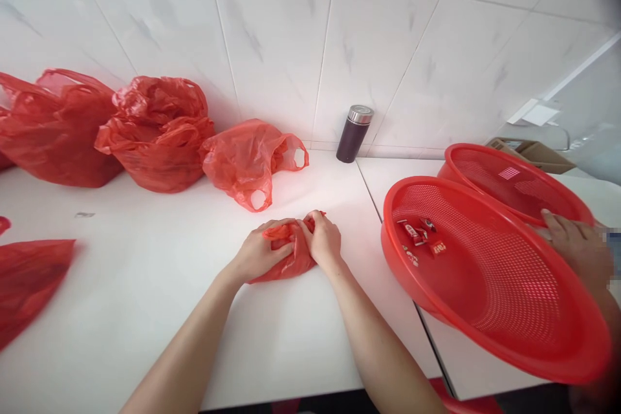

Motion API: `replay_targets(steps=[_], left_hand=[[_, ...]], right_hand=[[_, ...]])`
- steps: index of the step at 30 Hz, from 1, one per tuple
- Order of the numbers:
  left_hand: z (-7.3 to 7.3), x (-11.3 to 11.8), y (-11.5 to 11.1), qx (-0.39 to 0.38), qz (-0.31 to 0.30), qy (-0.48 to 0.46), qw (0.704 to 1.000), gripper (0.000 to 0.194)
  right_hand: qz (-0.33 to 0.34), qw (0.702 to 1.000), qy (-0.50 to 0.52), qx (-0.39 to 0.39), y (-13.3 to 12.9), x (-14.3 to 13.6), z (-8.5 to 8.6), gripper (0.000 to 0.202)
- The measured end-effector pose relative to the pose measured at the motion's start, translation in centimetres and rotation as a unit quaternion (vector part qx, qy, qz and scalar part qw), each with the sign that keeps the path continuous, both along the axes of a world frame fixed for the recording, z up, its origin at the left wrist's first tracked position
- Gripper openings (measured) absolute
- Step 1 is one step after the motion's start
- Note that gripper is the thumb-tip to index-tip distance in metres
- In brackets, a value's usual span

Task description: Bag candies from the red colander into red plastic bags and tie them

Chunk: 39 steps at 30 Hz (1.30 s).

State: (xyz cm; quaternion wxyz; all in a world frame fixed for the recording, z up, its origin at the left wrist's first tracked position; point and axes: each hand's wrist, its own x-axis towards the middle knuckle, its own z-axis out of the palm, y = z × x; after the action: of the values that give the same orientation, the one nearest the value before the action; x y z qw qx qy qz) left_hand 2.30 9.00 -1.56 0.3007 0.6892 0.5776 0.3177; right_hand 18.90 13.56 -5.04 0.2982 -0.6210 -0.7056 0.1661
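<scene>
Both my hands are on a small red plastic bag (297, 264) on the white table (291, 343). My left hand (259, 252) grips the bag's gathered upper left part, fingers curled into the film. On the other side my right hand (323, 239) pinches the bag's upper right edge. The bag looks crumpled and low; what is inside it, if anything, is hidden. Just behind it lies another red plastic bag (242, 158) with its two handle loops spread toward my hands.
Fuller red bags (155, 149) line the wall at left; a flat red bag (29, 278) lies nearer. A dark thermos (354, 136) stands by the wall. At right, another person's hand (577, 249) is at two red baskets, the nearer basket (490, 291) holding several small wrapped pieces (417, 233).
</scene>
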Motion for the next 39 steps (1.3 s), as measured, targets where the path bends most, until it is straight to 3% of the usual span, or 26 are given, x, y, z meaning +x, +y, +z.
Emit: replay_targets(steps=[7,18,26,31,34,39], left_hand=[[-1.8,0.0,1.1,-0.024,0.021,-0.013,0.999,0.035],[-2.8,0.0,0.9,-0.011,0.035,-0.058,0.998,0.037],[-1.5,0.0,0.2,0.03,0.001,-0.097,0.995,0.04],[-1.1,-0.1,0.6,0.031,0.053,-0.108,0.992,0.047],[-0.1,-0.9,0.3,0.033,0.095,-0.1,0.99,0.048],[1.3,-2.2,-3.3,-0.025,0.203,-0.069,0.976,0.044]], right_hand=[[0.006,1.0,0.007,-0.019,0.2,0.3,0.1,0.029],[0.0,0.999,-0.019,-0.036,0.4,0.6,-0.1,0.025],[0.005,0.998,0.064,-0.008,0.1,1.0,-0.1,0.029],[-0.036,0.979,0.203,0.008,1.0,1.7,-0.3,0.029],[-0.067,0.969,0.239,0.009,2.0,2.7,-0.7,0.03],[-0.092,0.946,0.312,-0.007,3.3,3.7,-1.8,0.036]])
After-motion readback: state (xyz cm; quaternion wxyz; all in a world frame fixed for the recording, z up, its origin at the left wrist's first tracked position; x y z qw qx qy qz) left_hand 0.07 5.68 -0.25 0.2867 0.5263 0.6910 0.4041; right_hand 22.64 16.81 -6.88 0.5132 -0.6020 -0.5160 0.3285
